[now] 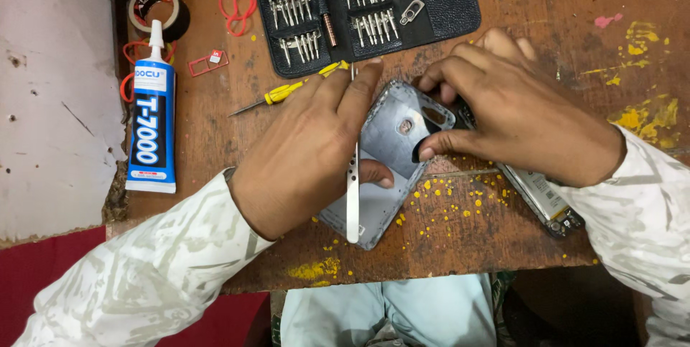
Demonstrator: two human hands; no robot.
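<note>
A grey phone back cover (392, 131) lies tilted on the brown wooden table (503, 232), inner side up. My left hand (309, 149) rests over its left part and holds white tweezers (352, 203) that run along the cover toward me. My right hand (517, 113) presses the cover's upper right, its thumb on a dark part near the camera cut-out. Under my right wrist lies the phone body (543, 200) with its battery showing.
A black case of screwdriver bits (366, 9) lies open at the back. A yellow-handled screwdriver (287, 92), a blue-and-white glue tube (152, 124), a tape roll (157, 8), red rubber bands (237, 3) and a red SIM tray (208, 63) lie to the left. The table's near edge is close.
</note>
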